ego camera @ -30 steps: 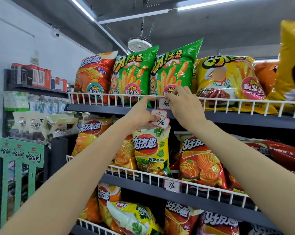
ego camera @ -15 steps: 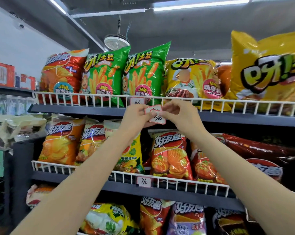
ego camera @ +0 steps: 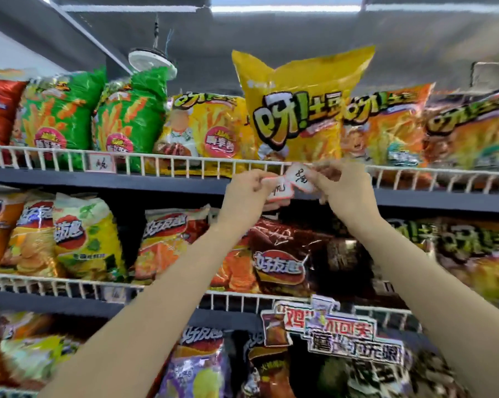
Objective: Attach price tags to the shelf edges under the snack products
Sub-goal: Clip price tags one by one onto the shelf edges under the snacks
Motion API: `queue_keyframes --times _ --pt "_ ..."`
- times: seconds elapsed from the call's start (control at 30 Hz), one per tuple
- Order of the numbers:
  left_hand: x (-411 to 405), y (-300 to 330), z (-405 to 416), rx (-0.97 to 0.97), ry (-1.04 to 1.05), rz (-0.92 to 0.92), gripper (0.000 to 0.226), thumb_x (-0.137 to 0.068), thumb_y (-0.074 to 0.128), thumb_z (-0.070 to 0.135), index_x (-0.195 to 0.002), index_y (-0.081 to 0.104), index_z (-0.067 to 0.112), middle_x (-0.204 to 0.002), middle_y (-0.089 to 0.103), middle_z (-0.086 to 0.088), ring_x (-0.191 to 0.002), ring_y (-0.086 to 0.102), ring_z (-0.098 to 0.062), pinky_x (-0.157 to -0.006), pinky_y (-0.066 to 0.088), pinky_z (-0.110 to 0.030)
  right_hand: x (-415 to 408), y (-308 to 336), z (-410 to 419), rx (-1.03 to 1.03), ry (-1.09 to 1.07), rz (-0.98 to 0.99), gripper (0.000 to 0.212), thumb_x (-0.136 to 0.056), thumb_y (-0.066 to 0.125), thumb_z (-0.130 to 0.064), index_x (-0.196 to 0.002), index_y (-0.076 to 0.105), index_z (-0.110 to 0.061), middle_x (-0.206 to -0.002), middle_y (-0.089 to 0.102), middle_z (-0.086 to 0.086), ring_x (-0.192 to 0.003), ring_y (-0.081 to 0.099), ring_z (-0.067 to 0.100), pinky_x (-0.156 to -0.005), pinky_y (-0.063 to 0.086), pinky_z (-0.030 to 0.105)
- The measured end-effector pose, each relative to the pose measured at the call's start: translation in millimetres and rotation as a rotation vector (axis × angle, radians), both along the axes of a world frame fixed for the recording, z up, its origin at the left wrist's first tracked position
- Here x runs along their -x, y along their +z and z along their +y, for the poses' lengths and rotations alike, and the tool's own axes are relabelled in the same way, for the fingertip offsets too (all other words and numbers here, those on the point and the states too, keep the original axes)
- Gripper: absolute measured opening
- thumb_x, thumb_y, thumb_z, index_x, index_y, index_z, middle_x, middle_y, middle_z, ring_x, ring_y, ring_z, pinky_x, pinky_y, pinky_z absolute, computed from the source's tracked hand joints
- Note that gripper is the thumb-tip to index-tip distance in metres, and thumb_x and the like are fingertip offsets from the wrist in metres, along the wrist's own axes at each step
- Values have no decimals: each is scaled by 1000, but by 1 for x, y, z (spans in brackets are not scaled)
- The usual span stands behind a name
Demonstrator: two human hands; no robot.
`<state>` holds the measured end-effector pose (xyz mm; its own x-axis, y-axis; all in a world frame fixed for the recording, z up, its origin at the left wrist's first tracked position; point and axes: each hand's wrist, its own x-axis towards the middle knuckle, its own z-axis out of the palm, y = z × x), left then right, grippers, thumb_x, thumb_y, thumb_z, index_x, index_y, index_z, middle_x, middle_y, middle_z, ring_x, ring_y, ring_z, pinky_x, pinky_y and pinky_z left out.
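Observation:
Both my hands are raised in front of the top shelf's white wire rail, below a large yellow snack bag. My left hand pinches a small stack of white price tags with red borders. My right hand pinches a single price tag with handwriting, held just under the rail and touching the stack. One attached tag hangs on the rail further left, below the green bags. The picture is blurred by motion.
Three shelf levels hold chip bags in orange, green, yellow and dark red. A promotional sign hangs on the middle shelf rail at lower right. A round white ceiling fixture hangs above the top shelf.
The view has shifted to the right along the shelf. My hands moved right with the tags, from the green bags to below the large yellow bag; my right hand now holds one tag apart.

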<state>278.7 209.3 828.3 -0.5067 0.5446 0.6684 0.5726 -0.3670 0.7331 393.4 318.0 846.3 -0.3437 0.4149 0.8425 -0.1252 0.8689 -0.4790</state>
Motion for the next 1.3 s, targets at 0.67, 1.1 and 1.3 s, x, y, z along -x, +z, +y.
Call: queue_keyframes --times 0.67,1.1,1.3 --pt "-56 19 58 65 54 -166 39 -97 46 6 -134 40 0 -111 65 -16 -72 72 -17 -64 58 -20 -26 28 71 -234 -66 4 11 -89 56 -8 -85 62 -16 -84 68 5 -87 61 28 -79 52 46" --pt "-67 7 86 -10 185 49 33 -96 45 5 -129 43 9 -110 63 -15 -55 67 -4 -56 54 -14 -42 18 90 -255 -182 54 4 -96 46 -10 -96 50 -10 -92 59 3 -79 52 14 -60 44 29" --pt "-95 5 123 117 108 87 31 -97 45 11 -128 46 8 -114 62 -15 -55 66 -8 -54 54 -15 -78 7 116 -201 -194 65 8 -99 37 -12 -102 43 -7 -78 53 3 -60 47 18 -48 32 32"
